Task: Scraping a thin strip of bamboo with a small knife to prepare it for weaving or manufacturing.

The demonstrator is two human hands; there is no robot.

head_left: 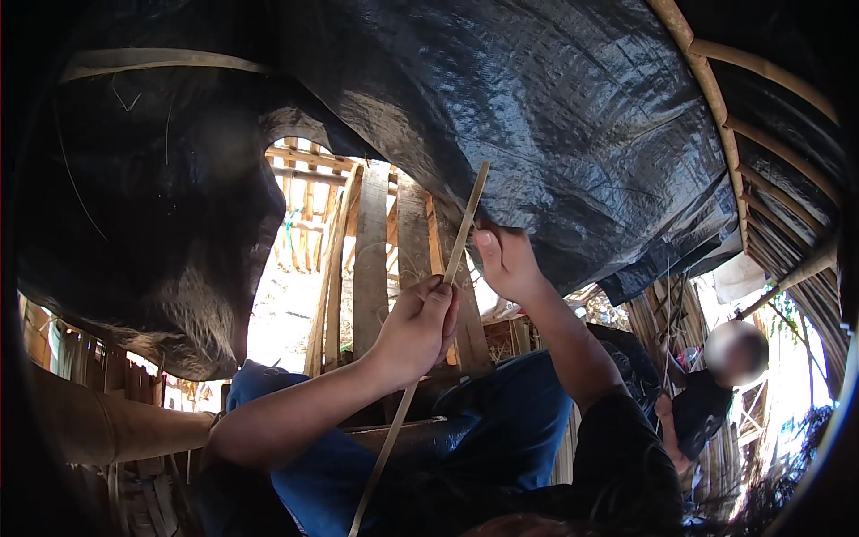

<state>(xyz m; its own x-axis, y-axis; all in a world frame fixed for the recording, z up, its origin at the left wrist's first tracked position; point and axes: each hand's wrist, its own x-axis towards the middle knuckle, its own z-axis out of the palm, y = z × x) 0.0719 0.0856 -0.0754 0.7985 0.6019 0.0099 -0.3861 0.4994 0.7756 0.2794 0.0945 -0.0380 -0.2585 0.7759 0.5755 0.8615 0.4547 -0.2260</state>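
A long, thin pale strip [472, 210], like split bamboo or cane, slants up from the lower edge past both my hands. Its upper end stands in front of a black plastic sheet. My left hand [417, 329] is wrapped round the strip near its middle, thumb on top. Higher up, just right of the strip, is my right hand [508, 264], its fingers curled in and its thumb bent toward the strip. Whatever that hand pinches is hidden or too small to make out. My blue-trousered legs [506, 416] are below.
The black plastic sheet [573, 125] hangs low overhead, beside bamboo poles [711, 85]. Upright wooden boards [369, 259] stand ahead. A thick bamboo pole [134, 430] lies at the left. Another person [702, 412] in dark clothing is at the right.
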